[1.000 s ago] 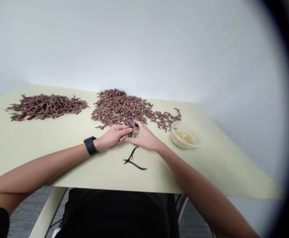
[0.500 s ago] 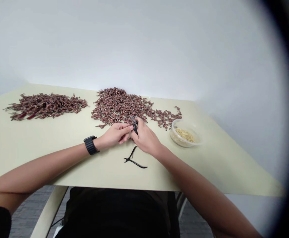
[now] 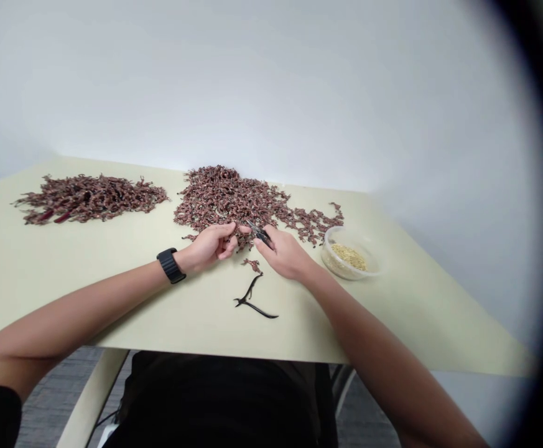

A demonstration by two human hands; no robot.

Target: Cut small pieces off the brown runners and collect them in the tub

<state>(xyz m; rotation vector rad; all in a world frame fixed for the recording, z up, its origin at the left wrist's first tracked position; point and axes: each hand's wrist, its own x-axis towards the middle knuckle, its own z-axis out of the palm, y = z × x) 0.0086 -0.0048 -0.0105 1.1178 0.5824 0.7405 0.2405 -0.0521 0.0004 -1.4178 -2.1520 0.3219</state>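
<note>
My left hand, with a black watch on its wrist, pinches a small reddish-brown piece at the near edge of the large middle pile. My right hand is closed round small black pliers, whose tip points left toward the left fingers. One loose reddish-brown piece lies on the table just below both hands. A second pair of black cutters lies open on the table nearer to me.
A second reddish-brown pile sits at the far left of the pale yellow table. A clear round bowl with yellowish bits stands to the right of my right hand. A white wall is behind.
Both hands have moved slightly away from me toward the middle pile. The pliers have tilted from upright to pointing left. A small piece now lies on the table below the hands.
</note>
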